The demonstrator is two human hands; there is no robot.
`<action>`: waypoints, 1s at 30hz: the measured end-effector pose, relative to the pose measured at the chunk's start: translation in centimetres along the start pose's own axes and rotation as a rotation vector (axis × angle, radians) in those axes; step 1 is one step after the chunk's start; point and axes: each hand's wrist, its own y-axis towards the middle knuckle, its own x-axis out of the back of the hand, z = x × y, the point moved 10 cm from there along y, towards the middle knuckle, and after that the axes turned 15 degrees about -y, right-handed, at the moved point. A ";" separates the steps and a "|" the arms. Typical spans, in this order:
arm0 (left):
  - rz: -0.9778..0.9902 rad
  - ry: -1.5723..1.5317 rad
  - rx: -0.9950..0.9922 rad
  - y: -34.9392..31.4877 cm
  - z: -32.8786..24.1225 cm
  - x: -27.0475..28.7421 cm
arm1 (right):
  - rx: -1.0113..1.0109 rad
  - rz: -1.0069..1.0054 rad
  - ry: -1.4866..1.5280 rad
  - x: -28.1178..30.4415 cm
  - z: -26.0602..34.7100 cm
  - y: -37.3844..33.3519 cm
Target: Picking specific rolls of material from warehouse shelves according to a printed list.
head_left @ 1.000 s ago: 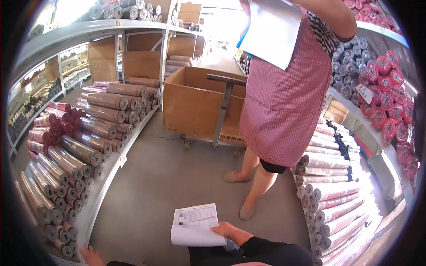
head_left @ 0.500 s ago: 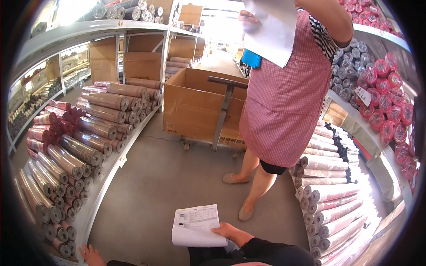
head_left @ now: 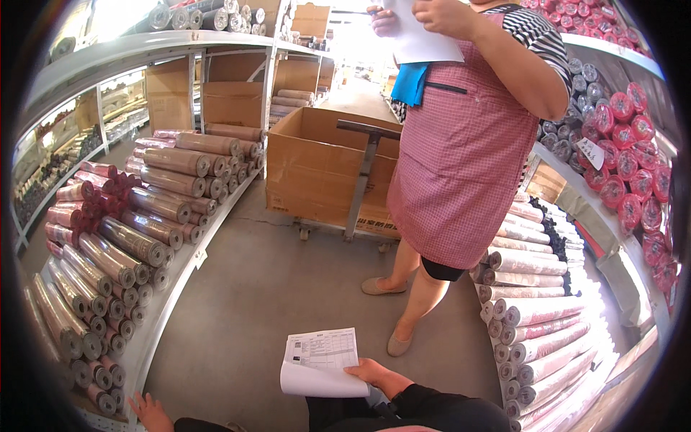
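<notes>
White edging runs along the left shelf (head_left: 173, 306), which bears stacked rolls (head_left: 175, 160) wrapped in clear film, mostly beige and grey-brown, with a cluster of red rolls (head_left: 85, 193) at the far side. Below them, near the shelf's end, the left hand (head_left: 150, 412) has its grip released, fingers spread; whether it touches the edging I cannot tell. Cardboard boxes (head_left: 232, 106) stand behind the rolls.

Farther right, the printed sheets (head_left: 322, 360) lie low in front of the wearer, above the floor, in almost the same place as a second ago. They are white, with a table of fine lines and small dark pictures on the upper part, and the lower part curls over blank. The right hand (head_left: 371, 370) has its grip closed on their right edge. Beyond, a large open carton (head_left: 313, 173) sits on a wheeled cart with an upright metal handle (head_left: 368, 130); its bottom is hidden.

Next to it stands a co-worker (head_left: 461, 165) in a pink checked apron, whose papers (head_left: 425, 36) are now raised higher than before, baring a blue cloth (head_left: 409, 84) at the pocket. Rightmost, pale rolls (head_left: 545, 311) lie stacked low, under pink-red rolls (head_left: 633, 162) in film on a higher shelf.
</notes>
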 end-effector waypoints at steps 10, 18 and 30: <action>0.102 0.023 0.055 0.5 0.2 -0.7 | -0.006 0.003 0.026 0.0 -0.3 0.4; 0.116 0.019 0.067 0.3 -0.3 0.2 | -0.019 0.003 0.024 -0.1 0.2 0.3; 0.110 0.063 0.036 0.5 0.1 -0.3 | -0.034 0.046 0.017 -0.7 0.1 2.2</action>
